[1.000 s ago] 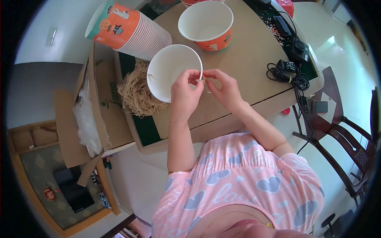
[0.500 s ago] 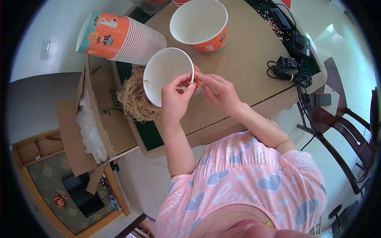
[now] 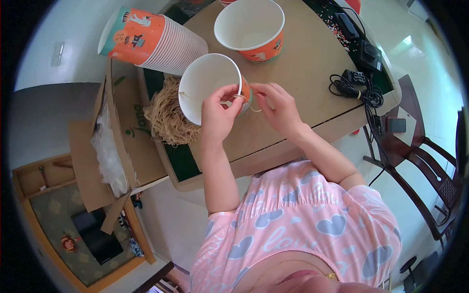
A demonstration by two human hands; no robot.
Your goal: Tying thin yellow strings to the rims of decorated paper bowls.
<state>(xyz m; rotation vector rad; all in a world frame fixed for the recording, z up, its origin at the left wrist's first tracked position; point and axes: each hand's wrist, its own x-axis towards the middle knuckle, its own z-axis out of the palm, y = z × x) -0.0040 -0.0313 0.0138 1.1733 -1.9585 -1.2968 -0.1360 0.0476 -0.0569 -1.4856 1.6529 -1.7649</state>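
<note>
Both hands [image 3: 217, 115] [image 3: 281, 110] raised, fingertips pinched at tilted paper cup [image 3: 207, 85] rim.

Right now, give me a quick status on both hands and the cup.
Left hand grips paper cup at its rim. Right hand pinches thin string beside it. Raffia bundle lies alongside, nothing blocking.

Orange paper cup [image 3: 207, 85], white inside, tilted on side w/ thin string [image 3: 244, 100] at rim.

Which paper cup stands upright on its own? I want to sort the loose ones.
The wide orange-sided cup at the table's far end, mouth up. The stack of cups lies on its side, and the left hand holds the tilted cup.
</note>
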